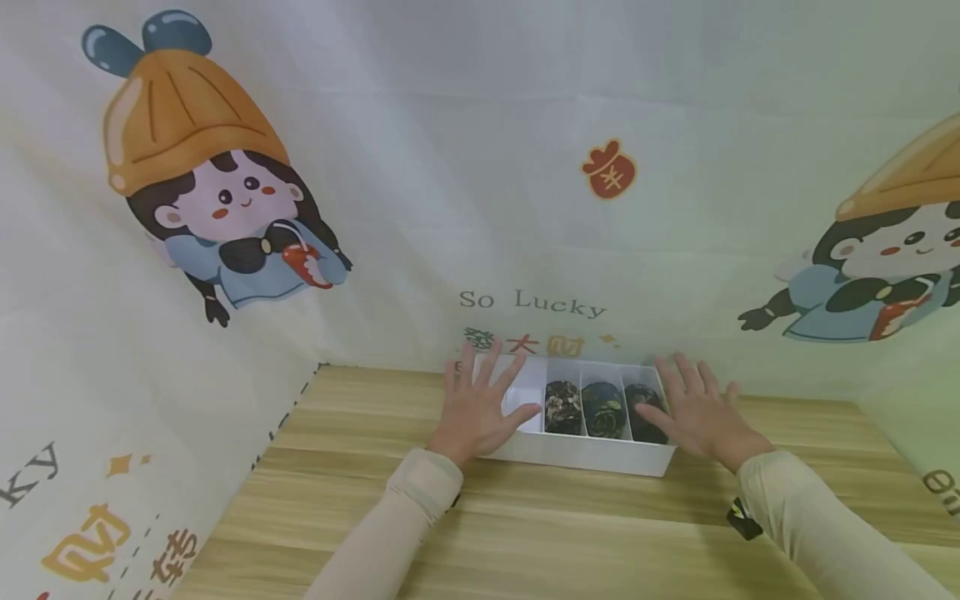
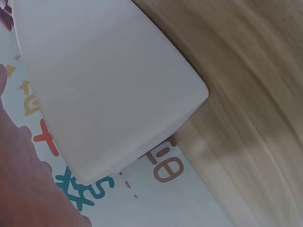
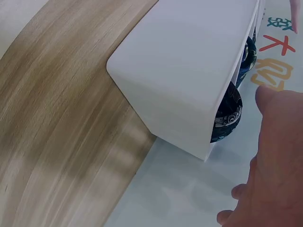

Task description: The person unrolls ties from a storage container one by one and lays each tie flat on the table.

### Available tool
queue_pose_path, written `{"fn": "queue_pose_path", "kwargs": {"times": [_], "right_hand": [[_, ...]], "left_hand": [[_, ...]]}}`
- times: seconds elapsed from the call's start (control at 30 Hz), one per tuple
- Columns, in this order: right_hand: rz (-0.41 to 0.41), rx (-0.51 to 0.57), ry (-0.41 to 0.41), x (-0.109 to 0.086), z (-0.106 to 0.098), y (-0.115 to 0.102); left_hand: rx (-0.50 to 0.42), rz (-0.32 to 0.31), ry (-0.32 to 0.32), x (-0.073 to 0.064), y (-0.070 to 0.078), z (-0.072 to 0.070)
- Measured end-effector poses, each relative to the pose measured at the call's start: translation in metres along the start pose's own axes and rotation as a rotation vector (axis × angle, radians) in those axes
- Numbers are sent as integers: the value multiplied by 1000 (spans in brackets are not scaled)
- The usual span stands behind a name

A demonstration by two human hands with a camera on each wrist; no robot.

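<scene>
A white divided box [image 1: 585, 457] sits at the back of the table in the head view. Three dark patterned rolls, apparently fabric, stand in separate compartments: a brown floral one [image 1: 562, 408], a blue-green one [image 1: 603, 408] and a dark one [image 1: 642, 398]. White inner surface shows in the left compartment, partly covered by my left hand [image 1: 478, 410]. That hand is over the box's left end, fingers spread. At the right end, my right hand [image 1: 703, 417] also spreads its fingers, its thumb in front of the dark roll. Whether either hand touches the box, I cannot tell.
The wood-grain table [image 1: 570, 533] runs back to a pale printed cloth [image 1: 480, 183] hanging right behind the box. More of this cloth hangs at the left and right sides. Dark straps are partly visible under both wrists.
</scene>
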State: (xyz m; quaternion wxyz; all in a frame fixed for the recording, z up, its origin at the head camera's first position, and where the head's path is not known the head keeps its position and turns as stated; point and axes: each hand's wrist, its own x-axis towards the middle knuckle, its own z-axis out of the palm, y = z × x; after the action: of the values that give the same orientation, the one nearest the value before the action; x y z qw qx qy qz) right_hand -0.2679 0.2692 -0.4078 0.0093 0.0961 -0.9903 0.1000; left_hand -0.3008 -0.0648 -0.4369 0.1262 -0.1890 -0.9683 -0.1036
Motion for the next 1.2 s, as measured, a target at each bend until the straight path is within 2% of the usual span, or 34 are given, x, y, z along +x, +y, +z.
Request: {"fn": "queue_pose_path", "kwargs": {"times": [0.3,0.5,0.83,1.2], "right_hand": [[-80,-30,26,-1,4,-4],[-149,-68,51,0,6,-4],[-243,-57,46,7,9,1],[-289,-19,33,11,11,5]], "left_hand": [[-28,15,-14,-2,3,10],[-54,18,-21,-7,6,11],[-23,25,-36,-8,5,17],[5,24,-42,-7,5,19]]}}
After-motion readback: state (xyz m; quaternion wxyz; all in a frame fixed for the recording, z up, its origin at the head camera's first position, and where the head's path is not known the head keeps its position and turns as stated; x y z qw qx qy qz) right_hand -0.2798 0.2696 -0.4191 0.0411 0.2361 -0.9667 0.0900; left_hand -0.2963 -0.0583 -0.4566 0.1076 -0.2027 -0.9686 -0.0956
